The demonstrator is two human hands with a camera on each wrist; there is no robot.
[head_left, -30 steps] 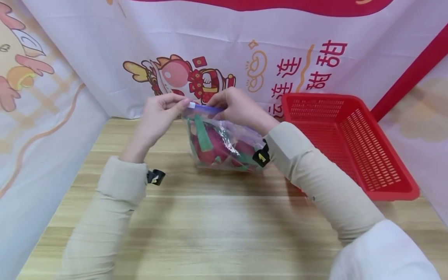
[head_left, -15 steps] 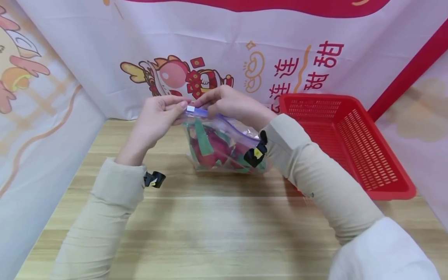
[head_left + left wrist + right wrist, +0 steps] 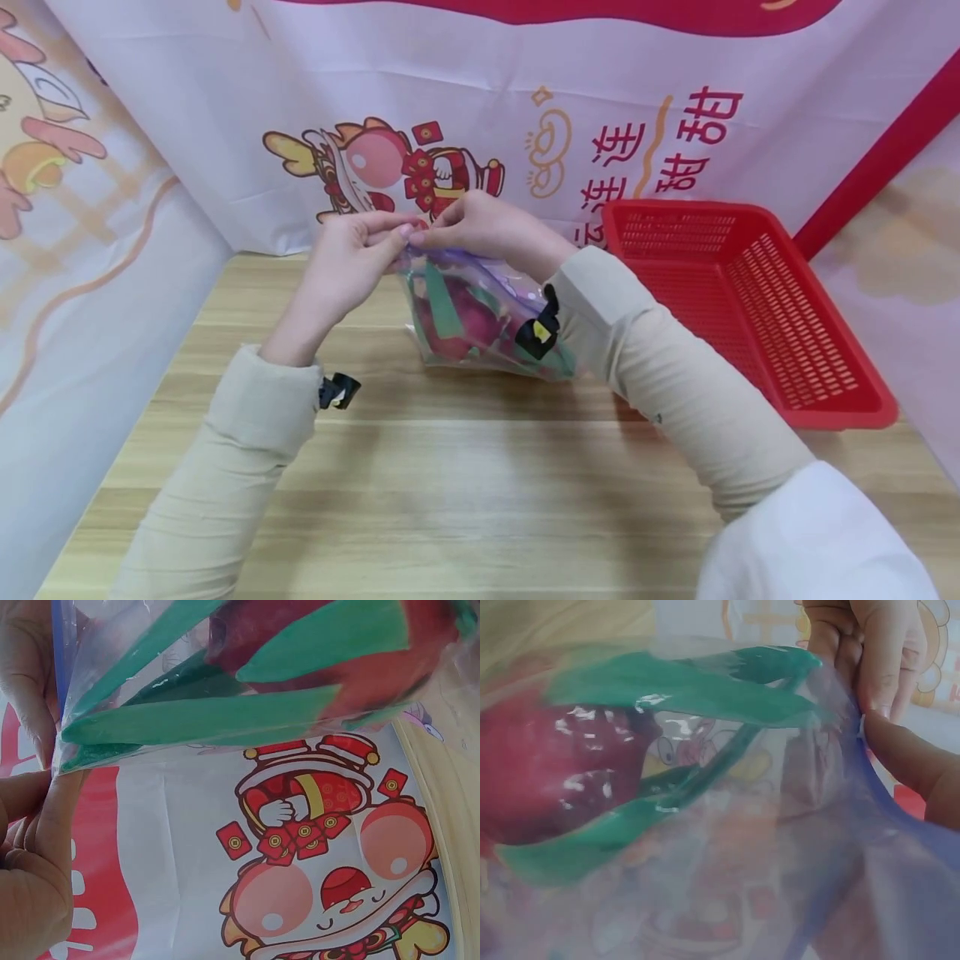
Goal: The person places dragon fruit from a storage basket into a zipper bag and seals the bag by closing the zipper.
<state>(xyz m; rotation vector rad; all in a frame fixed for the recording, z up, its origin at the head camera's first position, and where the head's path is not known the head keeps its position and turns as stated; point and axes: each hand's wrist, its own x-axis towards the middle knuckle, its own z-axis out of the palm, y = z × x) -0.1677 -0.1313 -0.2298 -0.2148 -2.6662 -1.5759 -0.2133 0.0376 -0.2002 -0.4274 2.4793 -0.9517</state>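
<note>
A clear slider zip bag (image 3: 480, 354) with a purple zip edge (image 3: 889, 799) stands tilted on the table. Inside it are red dragon fruit (image 3: 562, 765) with long green scales, seen through the plastic in both wrist views. My left hand (image 3: 351, 260) pinches the bag's top left corner between thumb and fingers. Right beside it, my right hand (image 3: 495, 232) pinches the zip at that same corner, thumb and fingertip close against the left thumb. The white slider is hidden by the fingers in the head view. Much of the bag's right side lies behind the right wrist.
A red plastic basket (image 3: 840, 333) with slotted walls stands on the wooden table (image 3: 465, 500) at the right. Behind the bag hangs a white printed cloth (image 3: 337, 75) with cartoon figures and red characters. More printed cloth lines both sides.
The right hand has slid left along the zip to the corner where the left hand holds the bag. The white slider, visible earlier, is now covered. The basket stays put.
</note>
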